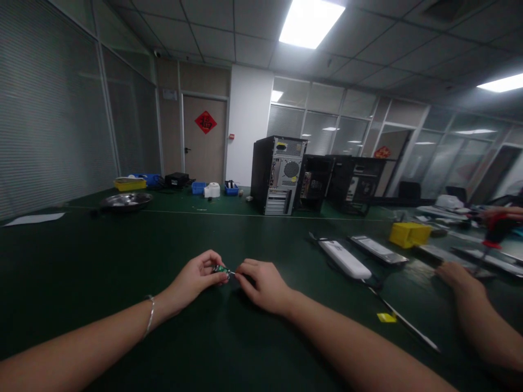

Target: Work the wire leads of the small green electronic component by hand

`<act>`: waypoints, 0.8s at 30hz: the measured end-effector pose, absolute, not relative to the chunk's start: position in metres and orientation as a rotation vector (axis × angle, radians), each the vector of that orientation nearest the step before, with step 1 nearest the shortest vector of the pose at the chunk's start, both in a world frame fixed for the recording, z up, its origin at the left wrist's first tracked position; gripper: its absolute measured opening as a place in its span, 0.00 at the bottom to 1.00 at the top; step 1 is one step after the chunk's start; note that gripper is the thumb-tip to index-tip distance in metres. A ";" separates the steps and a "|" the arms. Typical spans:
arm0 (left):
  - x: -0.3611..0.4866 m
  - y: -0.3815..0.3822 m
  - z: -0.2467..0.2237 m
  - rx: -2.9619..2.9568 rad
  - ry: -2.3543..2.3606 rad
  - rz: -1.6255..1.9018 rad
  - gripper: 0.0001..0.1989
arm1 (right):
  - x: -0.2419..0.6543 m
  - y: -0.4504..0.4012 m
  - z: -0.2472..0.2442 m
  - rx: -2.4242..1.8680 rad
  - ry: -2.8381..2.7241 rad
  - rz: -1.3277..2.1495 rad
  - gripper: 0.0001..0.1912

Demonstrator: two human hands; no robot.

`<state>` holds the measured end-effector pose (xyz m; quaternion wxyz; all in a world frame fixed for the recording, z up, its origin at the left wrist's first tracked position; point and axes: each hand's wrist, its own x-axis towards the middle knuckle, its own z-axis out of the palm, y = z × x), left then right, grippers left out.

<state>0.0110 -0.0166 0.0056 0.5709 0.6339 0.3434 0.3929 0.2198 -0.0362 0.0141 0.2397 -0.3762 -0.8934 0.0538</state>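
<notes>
My left hand (203,272) pinches a small green circuit board (222,270) between thumb and fingertips, just above the green tabletop. Close on its right, my right hand (263,283) has thumb and fingers pressed together on a thin light-coloured piece (232,273). That piece points at the board's right end; whether the two are joined or only touching I cannot tell. Its rear part is hidden inside my right hand, so its kind does not show.
A white power strip (345,259) with its cable and a flat metal drive (378,249) lie to the right. Beyond is a yellow bin (409,234). At far right a co-worker's hand holds a red screwdriver (495,231). Computer towers (280,174) and a metal bowl (126,202) stand farther back.
</notes>
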 end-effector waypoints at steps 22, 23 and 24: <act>0.006 -0.014 0.001 1.454 0.818 0.891 0.14 | 0.207 -0.031 0.013 -0.949 -2.453 0.202 0.10; 0.006 -0.015 0.001 1.454 0.821 0.886 0.14 | 0.207 -0.032 0.012 -0.949 -2.454 0.200 0.10; 0.007 -0.016 0.002 1.455 0.826 0.885 0.14 | 0.207 -0.032 0.012 -0.952 -2.453 0.198 0.10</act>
